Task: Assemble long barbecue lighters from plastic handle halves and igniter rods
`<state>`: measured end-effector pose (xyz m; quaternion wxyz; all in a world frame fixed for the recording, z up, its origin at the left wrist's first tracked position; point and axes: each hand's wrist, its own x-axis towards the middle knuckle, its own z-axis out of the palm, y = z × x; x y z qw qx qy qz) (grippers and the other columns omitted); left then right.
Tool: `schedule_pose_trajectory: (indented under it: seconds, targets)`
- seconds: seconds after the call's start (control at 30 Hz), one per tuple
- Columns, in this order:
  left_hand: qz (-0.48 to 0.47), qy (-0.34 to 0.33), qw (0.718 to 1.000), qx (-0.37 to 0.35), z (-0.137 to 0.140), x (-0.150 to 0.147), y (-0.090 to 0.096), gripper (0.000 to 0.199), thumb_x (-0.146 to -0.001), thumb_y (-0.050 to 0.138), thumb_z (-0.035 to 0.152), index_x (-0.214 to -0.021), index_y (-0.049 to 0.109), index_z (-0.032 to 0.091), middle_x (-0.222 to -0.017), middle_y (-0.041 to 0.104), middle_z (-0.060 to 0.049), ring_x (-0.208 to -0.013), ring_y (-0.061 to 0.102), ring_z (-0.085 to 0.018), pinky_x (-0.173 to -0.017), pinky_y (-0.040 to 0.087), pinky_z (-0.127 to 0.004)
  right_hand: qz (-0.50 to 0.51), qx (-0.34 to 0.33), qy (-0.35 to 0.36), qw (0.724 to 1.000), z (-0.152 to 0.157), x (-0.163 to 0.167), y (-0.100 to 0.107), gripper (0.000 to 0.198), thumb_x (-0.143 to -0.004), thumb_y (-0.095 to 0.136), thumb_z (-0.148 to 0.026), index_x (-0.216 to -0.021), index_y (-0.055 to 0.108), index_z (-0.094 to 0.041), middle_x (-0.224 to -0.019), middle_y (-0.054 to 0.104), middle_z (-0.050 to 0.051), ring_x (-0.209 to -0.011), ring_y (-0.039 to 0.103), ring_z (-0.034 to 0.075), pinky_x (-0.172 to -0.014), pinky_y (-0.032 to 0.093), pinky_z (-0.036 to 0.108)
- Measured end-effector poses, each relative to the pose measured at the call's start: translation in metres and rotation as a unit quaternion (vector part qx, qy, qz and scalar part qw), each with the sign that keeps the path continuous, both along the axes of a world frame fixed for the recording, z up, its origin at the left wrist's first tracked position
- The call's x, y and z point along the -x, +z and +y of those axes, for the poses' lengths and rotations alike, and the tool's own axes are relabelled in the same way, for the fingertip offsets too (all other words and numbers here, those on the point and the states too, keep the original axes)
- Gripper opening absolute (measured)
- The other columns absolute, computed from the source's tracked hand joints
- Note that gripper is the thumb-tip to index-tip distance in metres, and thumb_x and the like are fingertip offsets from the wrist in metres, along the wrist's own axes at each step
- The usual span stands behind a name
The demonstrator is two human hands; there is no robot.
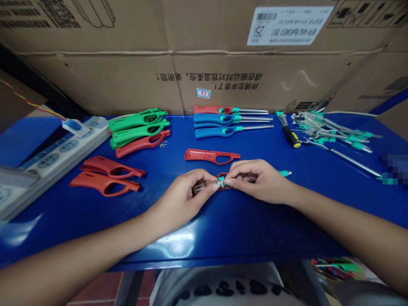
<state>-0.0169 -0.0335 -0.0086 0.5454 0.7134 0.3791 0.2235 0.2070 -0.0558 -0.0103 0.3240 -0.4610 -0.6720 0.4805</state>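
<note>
My left hand [188, 193] is closed around the clear, brownish tank of a lighter's inner assembly [200, 187], held low over the blue table. Thumb and fingers of my right hand [259, 180] pinch the teal and white parts at the tank's end, so both hands' fingertips meet there. Under them, a red lighter shell half [223, 175] shows only in part. Beyond my right hand a teal piece with a metal tip [284, 173] sticks out; its link to the assembly is hidden. Just past the hands lies another red shell half [199, 155], its inner side up.
Green shells [134, 131] and red shells [105, 183] lie left, beside a power strip [51, 159]. Assembled gas lighters [212, 132] are stacked at the back. A black-yellow screwdriver [290, 137] and a pile of lighter inner assemblies [331, 127] lie right. A cardboard box [127, 80] stands behind.
</note>
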Motion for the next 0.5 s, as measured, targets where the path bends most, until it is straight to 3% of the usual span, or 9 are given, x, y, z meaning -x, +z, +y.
schedule_pose_trajectory:
  seconds: [0.2, 0.33, 0.5]
  targets:
    - [-0.024, -0.004, 1.0, 0.002, 0.0029, 0.0025, -0.0009, 0.02, -0.092, 0.067, 0.033, -0.105, 0.072, 0.018, -0.096, 0.075, -0.003, -0.084, 0.066, -0.016, -0.075, 0.051, -0.027, 0.081, 0.065, -0.028, 0.994, 0.003, -0.0006, 0.0036, 0.023, -0.084, 0.074, -0.037, -0.083, 0.069, -0.015, -0.06, 0.057, -0.004, -0.045, 0.045, 0.005, -0.041, 0.034, 0.021]
    - [-0.015, -0.004, 1.0, -0.004, 0.0049, 0.0044, 0.001, 0.018, -0.092, 0.068, 0.032, -0.101, 0.074, 0.019, -0.088, 0.075, -0.001, -0.072, 0.063, -0.012, -0.065, 0.049, -0.022, 0.093, 0.113, -0.073, 0.987, 0.005, 0.0004, 0.0046, 0.033, -0.078, 0.078, -0.046, -0.083, 0.069, -0.014, -0.054, 0.054, -0.006, -0.042, 0.041, 0.004, -0.038, 0.027, 0.02]
    - [0.005, 0.009, 0.999, -0.03, 0.0032, 0.0047, 0.0, 0.017, -0.091, 0.068, 0.033, -0.098, 0.076, 0.02, -0.088, 0.076, -0.001, -0.071, 0.062, -0.013, -0.062, 0.047, -0.023, 0.1, 0.109, -0.087, 0.985, 0.0048, 0.0032, 0.0058, 0.032, -0.073, 0.082, -0.044, -0.078, 0.071, -0.014, -0.06, 0.06, -0.003, -0.05, 0.047, 0.005, -0.046, 0.035, 0.02]
